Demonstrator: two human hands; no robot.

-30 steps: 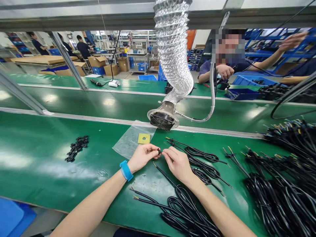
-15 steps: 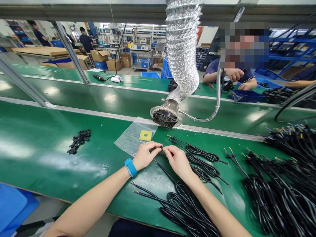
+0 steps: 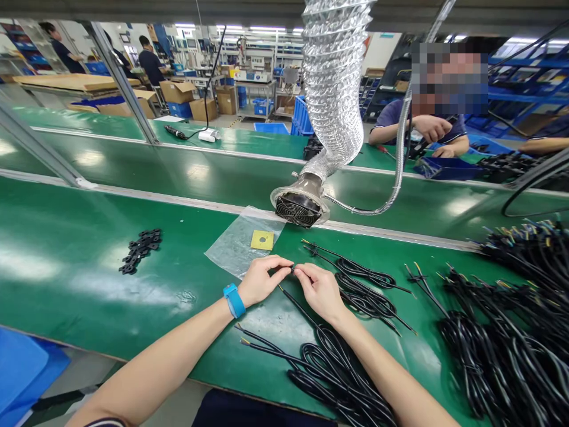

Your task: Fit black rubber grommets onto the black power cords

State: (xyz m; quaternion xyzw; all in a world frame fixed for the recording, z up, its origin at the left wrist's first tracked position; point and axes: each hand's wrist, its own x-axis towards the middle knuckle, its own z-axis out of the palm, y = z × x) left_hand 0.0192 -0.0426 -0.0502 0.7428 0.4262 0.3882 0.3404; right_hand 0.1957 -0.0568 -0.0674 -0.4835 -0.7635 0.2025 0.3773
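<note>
While hands (image 3: 258,282) (image 3: 322,292) pinch piece (image 3: 292,268), yellow square (image 3: 256,240) overlaps bag (image 3: 229,248).

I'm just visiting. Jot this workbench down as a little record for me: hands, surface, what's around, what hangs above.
Hands: left hand and right hand meet, fingertips pinching a small dark piece
Left wrist: blue band
Surface: green bench top
Beyond hands: yellow square with a hole, on a clear plastic bag
Left: black parts, clustered
Right: coiled black cables
Above: silver duct

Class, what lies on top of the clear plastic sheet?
A yellow square with a hole lies there. The left hand hides part of the sheet; anything there is unseen.
</note>
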